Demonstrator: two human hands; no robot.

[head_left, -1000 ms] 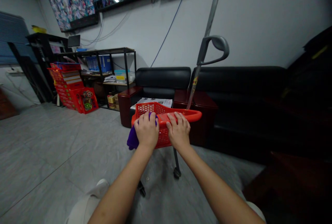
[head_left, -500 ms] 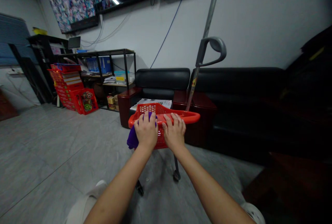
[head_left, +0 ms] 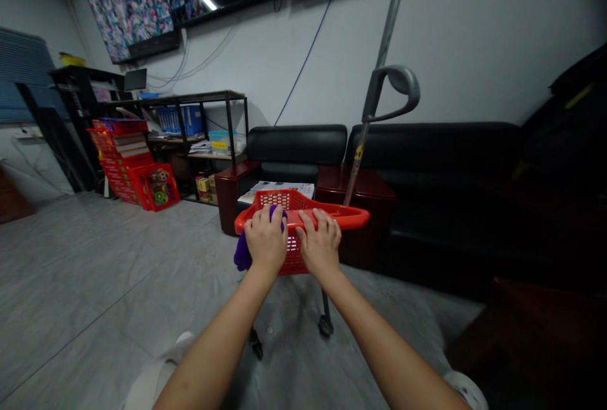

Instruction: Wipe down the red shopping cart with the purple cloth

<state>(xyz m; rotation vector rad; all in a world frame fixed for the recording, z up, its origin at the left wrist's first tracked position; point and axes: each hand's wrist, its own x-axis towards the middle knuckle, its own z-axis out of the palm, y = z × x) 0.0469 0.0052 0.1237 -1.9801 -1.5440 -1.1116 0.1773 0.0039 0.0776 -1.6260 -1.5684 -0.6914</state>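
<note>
A red plastic shopping cart (head_left: pixel 348 215) on grey legs with casters stands in front of me. My left hand (head_left: pixel 265 238) is closed over a purple cloth (head_left: pixel 243 255) on the left part of the near rim; the palm side is hidden. Just to its right, my right hand (head_left: pixel 321 242) curls its fingers over the same red rim. A grey metal pole (head_left: pixel 394 8) with a dark grey loop handle (head_left: pixel 393 93) leans up to the right, its lower end going down into the cart.
Behind the cart is a black sofa (head_left: pixel 298 144) with dark red wooden armrests and papers (head_left: pixel 284 188) on the seat. Stacked red boxes (head_left: pixel 126 166) and a black shelf (head_left: pixel 227 125) stand at the left. Large screens (head_left: pixel 135 8) hang on the wall.
The cart's right end and the pole have shifted slightly to the right in view. Both hands keep nearly the same places on the rim.
</note>
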